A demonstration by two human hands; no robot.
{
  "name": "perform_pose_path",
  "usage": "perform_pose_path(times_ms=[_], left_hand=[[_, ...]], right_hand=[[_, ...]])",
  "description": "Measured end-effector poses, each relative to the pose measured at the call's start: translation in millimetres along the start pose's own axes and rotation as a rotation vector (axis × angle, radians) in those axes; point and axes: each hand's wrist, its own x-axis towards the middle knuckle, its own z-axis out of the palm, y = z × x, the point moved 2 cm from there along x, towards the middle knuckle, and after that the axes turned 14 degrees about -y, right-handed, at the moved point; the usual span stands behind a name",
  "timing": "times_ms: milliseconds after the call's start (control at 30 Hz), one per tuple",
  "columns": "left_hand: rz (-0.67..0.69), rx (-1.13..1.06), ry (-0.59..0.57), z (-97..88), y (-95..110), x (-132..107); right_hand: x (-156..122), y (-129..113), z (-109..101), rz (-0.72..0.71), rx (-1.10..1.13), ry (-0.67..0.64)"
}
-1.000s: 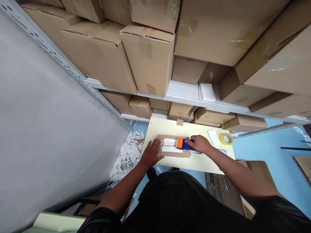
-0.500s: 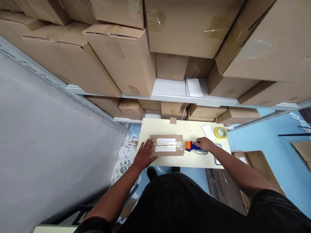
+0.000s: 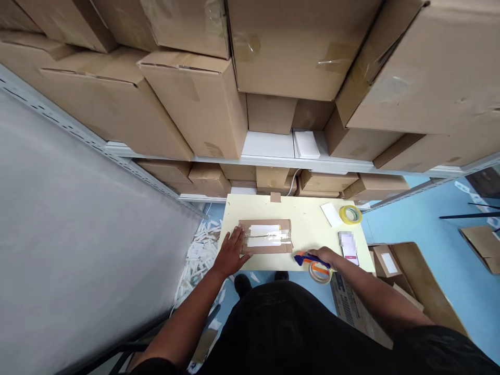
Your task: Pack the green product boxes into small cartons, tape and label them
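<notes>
A flat brown cardboard parcel [image 3: 269, 245] with white labels and clear tape across its top lies on a pale yellow table [image 3: 308, 229]. My left hand [image 3: 231, 253] rests flat and open on the parcel's left end. My right hand [image 3: 322, 257] is closed round a blue and orange tape dispenser [image 3: 312, 263] with a roll of clear tape, at the table's near edge, right of the parcel.
A yellow tape roll [image 3: 350, 214], a white slip [image 3: 330, 214] and a phone [image 3: 347, 245] lie at the table's right. Stacked cardboard boxes [image 3: 203, 104] fill the shelves behind. White paper strips [image 3: 199, 255] litter the blue floor at left. Open cartons [image 3: 394, 271] stand at right.
My right hand drew the tape dispenser rightward off the parcel, then back to the table's near edge. Tape now lies across the parcel. My left hand stayed on the parcel's left end.
</notes>
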Motion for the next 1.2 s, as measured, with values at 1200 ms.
perform_pose_path(times_ms=[1200], left_hand=[[-0.243,-1.059,0.023,20.6,13.7,11.1]], right_hand=[[9.4,-53.4,74.3,-0.716,-0.014,0.4]])
